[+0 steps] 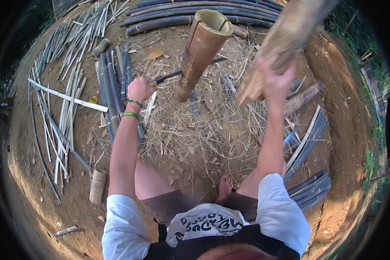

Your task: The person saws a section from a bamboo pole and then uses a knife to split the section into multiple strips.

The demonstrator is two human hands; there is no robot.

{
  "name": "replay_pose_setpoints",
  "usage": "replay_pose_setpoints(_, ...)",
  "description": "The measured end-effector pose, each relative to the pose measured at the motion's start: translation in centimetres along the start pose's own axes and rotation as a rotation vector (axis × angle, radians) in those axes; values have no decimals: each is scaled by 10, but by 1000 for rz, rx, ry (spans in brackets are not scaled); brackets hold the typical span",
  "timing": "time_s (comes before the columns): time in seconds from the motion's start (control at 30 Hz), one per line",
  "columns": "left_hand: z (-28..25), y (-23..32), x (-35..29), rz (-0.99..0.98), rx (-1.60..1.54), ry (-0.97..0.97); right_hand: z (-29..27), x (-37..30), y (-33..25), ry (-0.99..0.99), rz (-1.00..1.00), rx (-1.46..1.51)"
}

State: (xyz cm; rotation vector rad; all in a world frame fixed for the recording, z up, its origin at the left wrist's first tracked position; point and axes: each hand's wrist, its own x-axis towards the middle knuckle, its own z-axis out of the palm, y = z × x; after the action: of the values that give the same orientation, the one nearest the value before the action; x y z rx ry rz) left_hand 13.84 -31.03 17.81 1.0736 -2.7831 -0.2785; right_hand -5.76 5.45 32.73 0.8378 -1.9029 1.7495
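A thick tan bamboo tube (203, 52) stands upright in front of me, with slits running down from its open top on two sides. My left hand (140, 90) is closed around the handle of a long knife (172, 75). Its dark blade crosses the tube partway down, and the tip shows beyond the tube's right side. In my right hand (277, 81) is a thick chunk of wood (286, 41), raised to the right of the tube and apart from it. The wood and that hand are blurred by motion.
Dark bamboo poles (160, 26) lie across the back. Thin split strips (69, 91) are heaped at the left, near a short bamboo piece (98, 185). Bundled strips (310, 190) and another bamboo section (305, 97) lie at the right. Shavings (195, 138) cover the ground between.
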Motion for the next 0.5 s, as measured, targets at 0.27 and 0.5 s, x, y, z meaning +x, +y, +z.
replay_pose_setpoints(0.27,-21,8,30,-17,64,57,53,-85,134,-674,694,-253)
replay_pose_setpoints(0.5,-2,-19,0,-97,-15,59,26,78,27,-98,-172,-136)
